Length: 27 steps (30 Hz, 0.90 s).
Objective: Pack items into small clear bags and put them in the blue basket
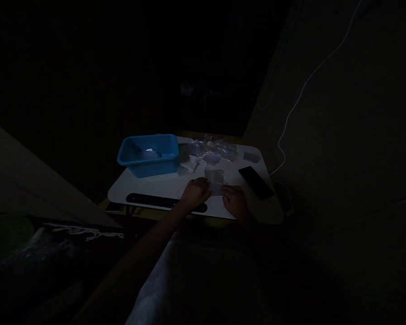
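On the white table (157,184), a small clear plastic bag (214,175) with a pale, flat, squarish content lies between my two hands. My left hand (196,193) is closed at the bag's lower left edge, its fingers curled and pressed together. At the lower right edge, my right hand (235,201) pinches the film with bent fingers. Dim light hides the exact contact of the fingertips. Beyond them lie a heap of crumpled clear plastic (211,146) and a white packet (188,164). Another flat, greyish piece (251,156) rests at the far right.
A blue plastic basin (152,169) with some clear plastic inside stands at the table's left. A black phone (256,183) lies right of my hands. Along the front edge runs a dark slot (152,199). A white cable (302,88) hangs down the right wall.
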### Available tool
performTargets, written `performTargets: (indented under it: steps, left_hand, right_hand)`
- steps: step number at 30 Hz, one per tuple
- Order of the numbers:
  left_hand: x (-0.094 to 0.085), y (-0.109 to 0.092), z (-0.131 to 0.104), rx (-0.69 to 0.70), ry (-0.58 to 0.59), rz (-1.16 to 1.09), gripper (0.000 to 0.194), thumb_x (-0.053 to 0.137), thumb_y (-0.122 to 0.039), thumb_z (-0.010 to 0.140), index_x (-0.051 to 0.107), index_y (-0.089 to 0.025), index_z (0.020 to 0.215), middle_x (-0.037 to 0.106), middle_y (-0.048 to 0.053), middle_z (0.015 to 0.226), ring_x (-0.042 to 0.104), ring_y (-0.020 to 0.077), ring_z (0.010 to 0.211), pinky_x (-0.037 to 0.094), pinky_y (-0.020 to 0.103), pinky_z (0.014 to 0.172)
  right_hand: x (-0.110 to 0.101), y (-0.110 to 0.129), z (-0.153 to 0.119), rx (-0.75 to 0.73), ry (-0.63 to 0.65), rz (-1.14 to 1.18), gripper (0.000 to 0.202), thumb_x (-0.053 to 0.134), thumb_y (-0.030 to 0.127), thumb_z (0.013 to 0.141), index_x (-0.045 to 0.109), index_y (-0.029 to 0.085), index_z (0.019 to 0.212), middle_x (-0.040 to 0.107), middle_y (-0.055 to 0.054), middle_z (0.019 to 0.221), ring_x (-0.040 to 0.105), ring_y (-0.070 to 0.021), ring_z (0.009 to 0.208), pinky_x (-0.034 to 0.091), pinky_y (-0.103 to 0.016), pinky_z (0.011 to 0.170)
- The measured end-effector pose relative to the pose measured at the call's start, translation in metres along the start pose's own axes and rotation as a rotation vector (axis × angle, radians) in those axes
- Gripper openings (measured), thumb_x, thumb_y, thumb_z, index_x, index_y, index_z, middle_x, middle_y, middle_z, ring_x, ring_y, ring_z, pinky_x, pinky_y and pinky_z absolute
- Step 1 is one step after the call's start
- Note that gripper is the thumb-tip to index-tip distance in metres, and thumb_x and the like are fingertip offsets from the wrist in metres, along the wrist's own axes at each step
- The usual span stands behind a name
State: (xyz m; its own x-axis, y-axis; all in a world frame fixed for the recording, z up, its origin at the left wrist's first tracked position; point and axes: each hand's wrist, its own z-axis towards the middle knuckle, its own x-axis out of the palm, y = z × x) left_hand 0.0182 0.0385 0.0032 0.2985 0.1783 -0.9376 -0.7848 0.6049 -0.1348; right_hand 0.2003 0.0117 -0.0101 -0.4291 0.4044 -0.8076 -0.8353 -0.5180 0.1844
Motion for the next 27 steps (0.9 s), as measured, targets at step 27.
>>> performTargets:
  steps: [27]
  left_hand:
    - [-0.002, 0.004, -0.006, 0.048, -0.107, -0.111, 0.031, 0.042, -0.032, 0.084, 0.059, -0.016, 0.105, 0.06, 0.008, 0.107, 0.051, 0.0212, 0.102, 0.038, 0.036, 0.087]
  right_hand:
    - [0.004, -0.022, -0.004, 0.31, -0.107, 0.125, 0.039, 0.036, 0.011, 0.069, 0.065, 0.014, 0.094, 0.068, -0.009, 0.096, 0.062, -0.0196, 0.089, 0.049, -0.034, 0.084]
